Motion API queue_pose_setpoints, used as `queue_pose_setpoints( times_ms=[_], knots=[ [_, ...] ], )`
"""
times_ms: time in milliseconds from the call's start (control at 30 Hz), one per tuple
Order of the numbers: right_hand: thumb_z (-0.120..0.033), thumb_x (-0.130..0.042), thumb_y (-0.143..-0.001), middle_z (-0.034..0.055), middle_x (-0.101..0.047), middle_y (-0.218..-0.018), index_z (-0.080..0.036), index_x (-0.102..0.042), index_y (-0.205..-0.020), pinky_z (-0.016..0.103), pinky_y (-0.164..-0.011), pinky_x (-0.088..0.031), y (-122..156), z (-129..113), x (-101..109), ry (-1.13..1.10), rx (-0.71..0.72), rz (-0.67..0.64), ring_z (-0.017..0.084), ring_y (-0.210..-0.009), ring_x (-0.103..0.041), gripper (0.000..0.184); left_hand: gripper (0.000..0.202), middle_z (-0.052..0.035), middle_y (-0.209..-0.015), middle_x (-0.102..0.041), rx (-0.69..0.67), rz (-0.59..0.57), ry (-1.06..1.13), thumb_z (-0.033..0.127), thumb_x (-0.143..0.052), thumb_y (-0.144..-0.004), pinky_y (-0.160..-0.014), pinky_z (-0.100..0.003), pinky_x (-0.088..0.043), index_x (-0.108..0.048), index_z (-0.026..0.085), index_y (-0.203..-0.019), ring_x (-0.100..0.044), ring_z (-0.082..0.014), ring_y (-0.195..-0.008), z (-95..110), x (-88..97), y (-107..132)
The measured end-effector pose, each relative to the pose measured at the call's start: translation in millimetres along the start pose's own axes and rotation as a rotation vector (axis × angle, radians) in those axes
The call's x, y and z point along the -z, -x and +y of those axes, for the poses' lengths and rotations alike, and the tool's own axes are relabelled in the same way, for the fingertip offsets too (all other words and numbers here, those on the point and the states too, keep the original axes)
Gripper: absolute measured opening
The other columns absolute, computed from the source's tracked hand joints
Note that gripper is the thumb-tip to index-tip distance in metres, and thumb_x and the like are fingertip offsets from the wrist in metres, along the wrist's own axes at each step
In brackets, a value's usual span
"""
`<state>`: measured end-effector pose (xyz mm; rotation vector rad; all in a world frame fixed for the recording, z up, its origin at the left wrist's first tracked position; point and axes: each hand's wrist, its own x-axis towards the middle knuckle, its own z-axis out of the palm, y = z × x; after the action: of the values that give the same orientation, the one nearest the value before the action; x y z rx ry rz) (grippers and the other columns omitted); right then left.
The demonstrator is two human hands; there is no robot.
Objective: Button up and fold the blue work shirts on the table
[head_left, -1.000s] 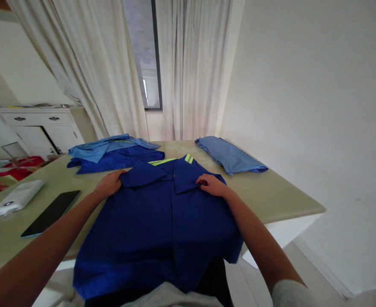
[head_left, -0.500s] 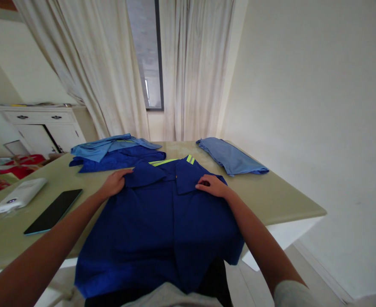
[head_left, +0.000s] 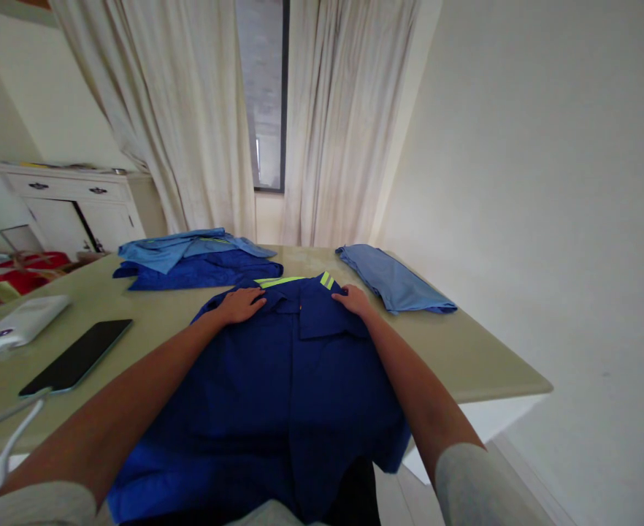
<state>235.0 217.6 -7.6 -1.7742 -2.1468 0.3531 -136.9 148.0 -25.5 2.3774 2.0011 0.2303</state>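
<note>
Our left hand [head_left: 241, 305] and right hand [head_left: 353, 299] flat, fingers open, on the blue shirt [head_left: 278, 380] collar, shirt body extending beneath toward us.

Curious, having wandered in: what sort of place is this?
Probably a room in a home: long cream curtains at a window, a white wooden drawer cabinet, and a beige table bearing a dark blue collared shirt.
</note>
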Motion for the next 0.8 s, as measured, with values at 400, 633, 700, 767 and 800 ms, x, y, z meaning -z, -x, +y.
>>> queue_pose_setpoints(
  times_ms=[400,633,700,767,800],
  knots=[
    [-0.038,-0.072,-0.09,0.0073,-0.079,-0.098,-0.017,-0.081,-0.101,0.029,-0.081,-0.055,6.0,4.0,44.9,0.012,0.291,-0.248,0.026,-0.093,-0.073,0.026,0.031,-0.0089,-0.108,-0.077,0.372,-0.004,0.027,0.036,-0.062,-0.081,-0.087,-0.034,-0.055,-0.077,0.021,-0.105,-0.072,-0.0309,-0.105,-50.2,56.7,-9.8],
    [-0.039,-0.061,-0.096,0.0167,-0.072,-0.12,-0.013,-0.072,-0.123,0.04,-0.098,-0.051,-20.4,-28.4,73.7,0.202,0.158,0.106,0.032,-0.113,-0.067,0.038,0.049,-0.019,-0.138,-0.065,0.328,0.475,-0.119,0.028,-0.047,-0.094,-0.1,-0.052,-0.049,-0.061,0.016,-0.14,-0.059,-0.0383,-0.126,-11.0,99.1,-21.6],
    [-0.04,-0.063,-0.096,0.0218,-0.064,-0.136,-0.011,-0.061,-0.138,0.046,-0.103,-0.048,-17.8,-35.6,60.2,0.255,0.104,0.24,0.036,-0.126,-0.059,0.051,0.058,-0.0205,-0.152,-0.054,0.209,0.532,-0.174,0.026,-0.041,-0.097,-0.109,-0.056,-0.042,-0.047,0.014,-0.154,-0.05,-0.0379,-0.137,2.4,87.3,-17.0],
    [-0.043,-0.063,-0.097,0.023,-0.055,-0.147,-0.012,-0.052,-0.147,0.049,-0.109,-0.045,-8.0,-40.1,37.7,0.266,0.159,0.291,0.037,-0.135,-0.052,0.06,0.06,-0.0175,-0.162,-0.043,0.058,0.397,-0.174,0.033,-0.039,-0.1,-0.115,-0.057,-0.035,-0.04,0.017,-0.158,-0.043,-0.0361,-0.145,11.6,62.4,-8.2],
    [-0.046,-0.06,-0.098,0.0219,-0.052,-0.151,-0.013,-0.05,-0.149,0.049,-0.112,-0.043,-0.9,-41.3,24.5,0.25,0.221,0.268,0.036,-0.138,-0.049,0.062,0.06,-0.0151,-0.164,-0.04,0.002,0.271,-0.15,0.04,-0.038,-0.102,-0.116,-0.056,-0.034,-0.042,0.02,-0.158,-0.041,-0.0352,-0.147,14.4,47.1,-2.8]
  ],
)
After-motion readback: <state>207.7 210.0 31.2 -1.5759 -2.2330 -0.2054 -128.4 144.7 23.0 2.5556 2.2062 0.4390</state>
